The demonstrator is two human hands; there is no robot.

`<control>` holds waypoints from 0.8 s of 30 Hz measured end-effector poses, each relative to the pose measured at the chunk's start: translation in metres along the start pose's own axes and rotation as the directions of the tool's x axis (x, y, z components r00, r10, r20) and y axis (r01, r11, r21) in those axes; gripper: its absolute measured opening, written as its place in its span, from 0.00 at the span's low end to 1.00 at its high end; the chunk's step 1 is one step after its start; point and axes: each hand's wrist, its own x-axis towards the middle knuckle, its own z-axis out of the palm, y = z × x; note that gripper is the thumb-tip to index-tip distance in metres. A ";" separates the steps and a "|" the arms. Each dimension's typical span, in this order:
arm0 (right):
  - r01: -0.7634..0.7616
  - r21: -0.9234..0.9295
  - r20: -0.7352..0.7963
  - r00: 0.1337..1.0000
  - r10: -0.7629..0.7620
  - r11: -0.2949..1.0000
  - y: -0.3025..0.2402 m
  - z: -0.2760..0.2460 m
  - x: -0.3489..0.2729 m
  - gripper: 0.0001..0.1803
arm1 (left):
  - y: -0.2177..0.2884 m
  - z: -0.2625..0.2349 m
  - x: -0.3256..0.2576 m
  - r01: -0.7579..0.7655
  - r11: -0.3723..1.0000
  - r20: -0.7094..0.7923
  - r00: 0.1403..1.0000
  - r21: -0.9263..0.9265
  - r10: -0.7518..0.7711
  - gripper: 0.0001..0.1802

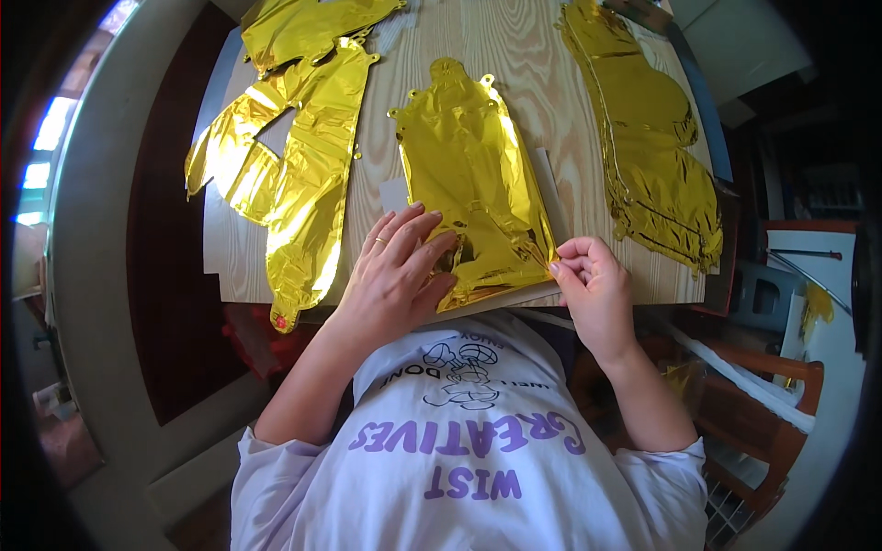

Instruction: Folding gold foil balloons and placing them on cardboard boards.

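Observation:
A flat gold foil balloon [469,165] lies in front of me near the table's front edge, its small tabs and rounded end pointing away. My left hand [395,262] rests with spread fingers on its lower left side, pressing the foil. At the balloon's lower right corner, my right hand [590,280] pinches the foil edge between thumb and fingers. Pale card or paper [548,179] shows from under the balloon on both sides.
More uninflated gold foil balloons lie around: one at the left [317,165], one at the far left [312,32] and a large one at the right [648,129]. The wooden table [542,55] ends just before my body. A wooden chair [763,404] stands at the lower right.

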 end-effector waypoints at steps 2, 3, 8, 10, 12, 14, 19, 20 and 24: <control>0.018 -0.047 -0.020 1.000 -0.019 0.999 -0.002 0.001 -0.002 0.07 | -0.007 0.001 -0.004 0.008 1.000 0.020 1.000 -0.009 -0.008 0.29; 0.028 -0.070 -0.029 0.999 -0.030 0.997 -0.003 0.002 -0.004 0.07 | -0.011 0.002 -0.006 0.008 1.000 0.019 1.000 -0.018 -0.008 0.29; 0.022 -0.069 -0.025 0.999 -0.024 0.997 -0.008 0.004 -0.005 0.07 | -0.022 0.000 -0.013 -0.011 0.999 0.029 0.999 -0.047 0.013 0.30; 0.009 -0.038 -0.020 1.000 -0.009 0.999 -0.007 0.004 -0.005 0.07 | -0.025 -0.002 -0.016 -0.009 0.997 0.034 0.999 -0.082 0.012 0.31; -0.008 0.005 -0.008 1.000 0.008 1.000 -0.001 0.004 -0.004 0.07 | -0.027 -0.004 -0.017 -0.010 0.994 0.043 0.999 -0.105 0.014 0.31; -0.047 0.095 0.014 0.999 0.045 0.994 -0.003 0.002 -0.002 0.07 | -0.028 -0.005 -0.018 -0.013 0.993 0.054 0.998 -0.114 0.019 0.31; -0.133 0.190 0.053 0.991 0.125 0.973 -0.009 -0.001 0.000 0.08 | -0.031 -0.006 -0.023 -0.018 0.989 0.031 0.999 -0.148 0.023 0.33; -0.154 0.215 0.063 0.988 0.143 0.964 -0.009 -0.001 0.001 0.09 | -0.031 -0.007 -0.023 -0.022 0.988 0.033 0.999 -0.153 0.027 0.35; -0.322 0.303 0.149 0.946 0.289 0.897 -0.016 -0.011 0.005 0.13 | -0.021 -0.010 -0.028 0.006 0.988 -0.065 0.998 -0.154 -0.016 0.33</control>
